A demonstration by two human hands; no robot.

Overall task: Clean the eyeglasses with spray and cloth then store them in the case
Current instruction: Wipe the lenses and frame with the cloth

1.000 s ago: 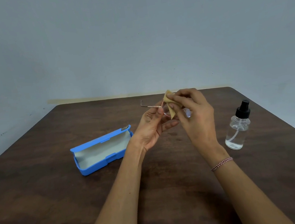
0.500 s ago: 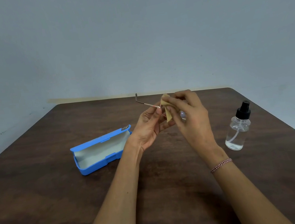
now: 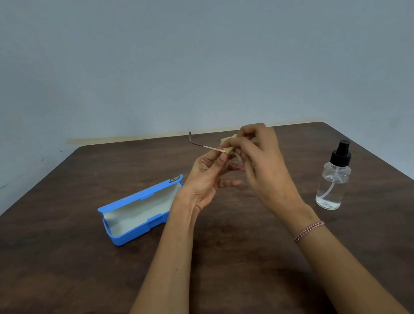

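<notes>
Since a second ago the thin wire-framed eyeglasses [image 3: 200, 146] have tipped in the hands. Their free temple arm was level then and now slants up and away, with its bent tip raised. Both hands have drifted slightly toward the open blue plastic case [image 3: 140, 211], and the small tan cloth [image 3: 228, 139] shows less, tucked further under the fingers.

The left hand [image 3: 201, 183] has its grip closed on the eyeglasses, thumb and forefinger pinching the frame near the hinge. The other fingers are spread loosely below. The right hand [image 3: 263, 166] has its grip closed on the cloth, pinching it around the frame or lens. Where exactly it touches is hidden by the fingers. A pale lens edge shows just under them. The eyeglasses are held in the air above the dark wooden bench [image 3: 59, 277], to the right of the case and a little beyond it.

The case lies with its lid back and its pale lining bare. The clear spray bottle with a black pump top [image 3: 332, 181] stands upright well to the right of the case, past both hands, and nothing touches it.

The tilt reads as turning the frame to bring a fresh surface to the cloth, so wiping looks to be under way. Storing the eyeglasses is not yet done, and they are well apart from the waiting case.
</notes>
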